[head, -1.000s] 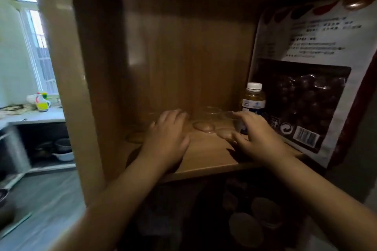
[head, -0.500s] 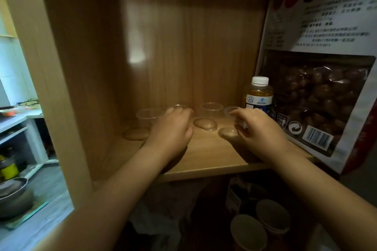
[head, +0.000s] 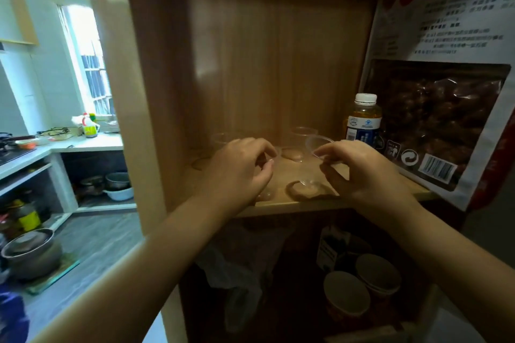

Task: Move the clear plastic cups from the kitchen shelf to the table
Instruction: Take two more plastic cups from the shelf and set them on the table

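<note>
On the shelf (head: 278, 205) you're pinching thin, light, crushable clear cups by their rims, right hand (head: 359, 172) gripping one cup (head: 317, 145), left hand (head: 239, 172) fingers curled on another.

The shelf (head: 278, 203) is open along its front edge, and both hands reach in that way, the left hand (head: 237, 172) at the middle and the right hand (head: 365, 172) toward the right. A bare strip of board lies between them. On the left the side wall (head: 156, 92) closes the bay. On the right a bottle (head: 362, 120) stands near the right hand, with a large snack bag (head: 440, 108) leaning behind and beside it, filling that side. Clear cups (head: 302, 133) stand farther in near the back panel (head: 264, 50). Above the cups and hands the bay is open up to the top.
</note>
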Demonstrator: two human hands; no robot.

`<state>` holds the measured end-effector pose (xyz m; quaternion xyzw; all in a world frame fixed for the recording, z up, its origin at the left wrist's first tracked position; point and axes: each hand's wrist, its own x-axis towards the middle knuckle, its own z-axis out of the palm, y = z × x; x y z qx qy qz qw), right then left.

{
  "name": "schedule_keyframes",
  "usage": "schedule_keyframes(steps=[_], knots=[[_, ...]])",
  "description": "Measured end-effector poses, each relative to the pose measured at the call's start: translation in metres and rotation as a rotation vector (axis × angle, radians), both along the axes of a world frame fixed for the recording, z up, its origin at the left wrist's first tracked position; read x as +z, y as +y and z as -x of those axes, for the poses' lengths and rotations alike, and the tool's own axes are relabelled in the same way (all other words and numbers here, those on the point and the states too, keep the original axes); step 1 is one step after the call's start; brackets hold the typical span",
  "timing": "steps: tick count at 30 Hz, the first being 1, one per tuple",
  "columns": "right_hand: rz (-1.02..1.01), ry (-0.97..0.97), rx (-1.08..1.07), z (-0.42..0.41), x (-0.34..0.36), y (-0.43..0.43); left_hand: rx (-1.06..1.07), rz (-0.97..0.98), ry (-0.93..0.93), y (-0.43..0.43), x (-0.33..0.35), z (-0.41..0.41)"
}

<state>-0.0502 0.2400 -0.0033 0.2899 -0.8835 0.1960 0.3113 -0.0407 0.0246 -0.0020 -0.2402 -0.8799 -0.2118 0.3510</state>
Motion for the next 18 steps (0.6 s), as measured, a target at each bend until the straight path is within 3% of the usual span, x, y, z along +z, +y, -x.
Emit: schedule_keyframes(steps=[10, 18], knots=[[0.036, 0.032, 0.259, -0.081, 0.002, -0.114, -0.015, -0.138, -0.089, -0.119, -0.009, -0.101], [0.058, -0.055, 0.591, -0.143, -0.016, -0.292, 0.293, -0.147, -0.154, -0.278, -0.031, -0.224]])
